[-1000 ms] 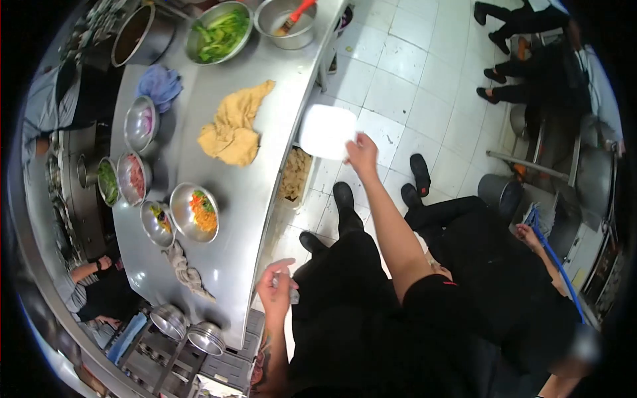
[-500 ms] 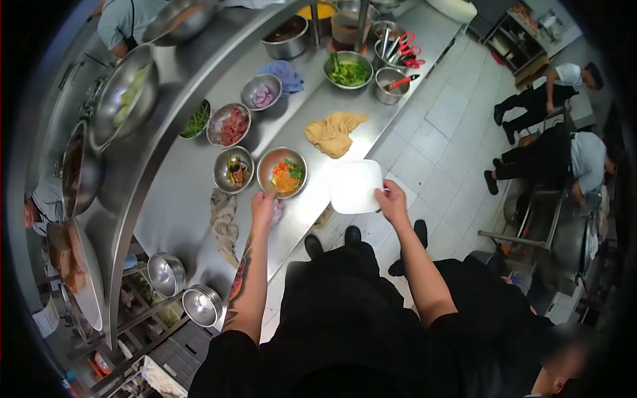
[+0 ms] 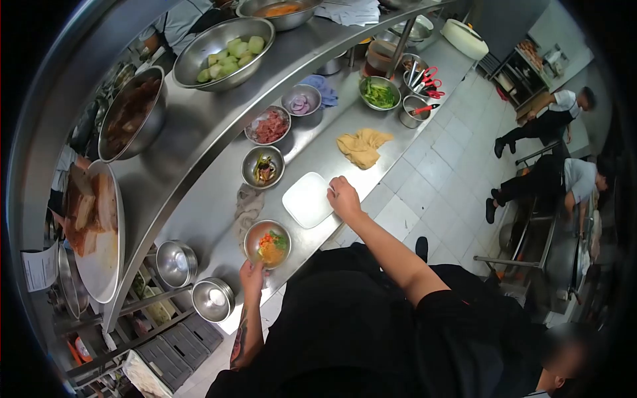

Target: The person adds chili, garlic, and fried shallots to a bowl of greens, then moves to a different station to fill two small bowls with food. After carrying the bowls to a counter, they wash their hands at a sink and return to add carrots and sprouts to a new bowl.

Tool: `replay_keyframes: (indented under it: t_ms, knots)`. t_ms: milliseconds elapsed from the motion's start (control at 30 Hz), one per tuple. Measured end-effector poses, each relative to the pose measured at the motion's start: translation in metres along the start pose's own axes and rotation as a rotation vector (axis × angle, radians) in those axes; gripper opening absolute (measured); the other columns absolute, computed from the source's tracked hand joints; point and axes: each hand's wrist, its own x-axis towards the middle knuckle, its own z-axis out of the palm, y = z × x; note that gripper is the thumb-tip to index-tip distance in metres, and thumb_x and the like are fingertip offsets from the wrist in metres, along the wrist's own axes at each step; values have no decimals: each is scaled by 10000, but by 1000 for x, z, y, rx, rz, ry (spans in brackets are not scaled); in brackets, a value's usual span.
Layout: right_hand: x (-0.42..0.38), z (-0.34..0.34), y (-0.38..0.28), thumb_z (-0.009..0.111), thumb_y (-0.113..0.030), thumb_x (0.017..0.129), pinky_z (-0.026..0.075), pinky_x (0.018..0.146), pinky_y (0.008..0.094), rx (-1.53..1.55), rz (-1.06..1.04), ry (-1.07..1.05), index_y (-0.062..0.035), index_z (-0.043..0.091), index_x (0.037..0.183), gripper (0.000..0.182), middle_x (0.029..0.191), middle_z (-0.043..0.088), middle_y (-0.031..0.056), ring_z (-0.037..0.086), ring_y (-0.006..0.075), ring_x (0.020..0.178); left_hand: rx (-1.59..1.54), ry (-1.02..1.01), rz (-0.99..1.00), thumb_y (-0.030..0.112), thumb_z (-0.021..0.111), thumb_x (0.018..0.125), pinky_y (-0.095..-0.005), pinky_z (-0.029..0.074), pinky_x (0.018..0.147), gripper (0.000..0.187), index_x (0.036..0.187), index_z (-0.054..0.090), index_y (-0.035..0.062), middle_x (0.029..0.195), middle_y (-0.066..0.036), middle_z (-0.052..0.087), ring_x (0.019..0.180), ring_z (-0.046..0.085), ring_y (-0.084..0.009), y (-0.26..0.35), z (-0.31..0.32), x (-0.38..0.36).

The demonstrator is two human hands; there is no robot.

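My left hand (image 3: 251, 278) is closed on the near rim of a steel mixing bowl (image 3: 249, 240), which holds orange and yellow food with green leaves. A white square plate (image 3: 307, 201) lies on the steel counter to the right of that bowl. At the plate's right edge, the curled fingers of my right hand (image 3: 344, 200) grip it; the fingertips are partly hidden. Behind the bowl lies a crumpled grey cloth (image 3: 249, 205). Farther back stands a bowl of dark mixed pieces (image 3: 263, 167).
A yellow cloth (image 3: 362, 147) lies near the counter edge. Beyond it are a bowl of greens (image 3: 379, 93) and a container of red-handled scissors (image 3: 424, 81). A raised steel shelf (image 3: 199, 119) holds several food bowls. Other people stand at the right.
The white plate has come down and left onto the counter with my right hand. My left hand has drawn the mixing bowl nearer to me. The camera view has shifted.
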Motion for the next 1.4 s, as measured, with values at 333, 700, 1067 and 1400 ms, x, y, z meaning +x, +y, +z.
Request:
replay_keyframes:
  t_ms: [333,700,1067,1400]
  knots:
    - [91,-12,47,621,-71,859,498,625,356,242,-59,206,12,614,983,150,809,661,152,637,251,660,-33,-74,114,139,617,871,-263,504,534,167,980,643,16,891,-77,669,680,618,-123,52,69,36]
    - [74,22,81,562,-118,930,524,520,274,607,314,103,12,531,1182,285,846,623,99,643,143,653,183,239,137,322,603,912,-289,442,455,305,917,634,19,674,-83,652,467,550,-136,90,97,137]
    - [-67,-60,146,546,-171,969,504,501,233,840,580,45,1,626,1052,207,811,669,77,603,100,571,-43,152,144,200,577,876,-254,391,429,177,824,597,32,648,-39,583,495,510,-113,141,109,146]
    - [-97,56,278,564,-203,895,530,627,388,269,520,13,4,667,903,231,746,668,170,657,261,602,463,-353,153,228,552,900,-248,419,518,224,860,620,18,750,-71,672,560,521,-100,180,222,227]
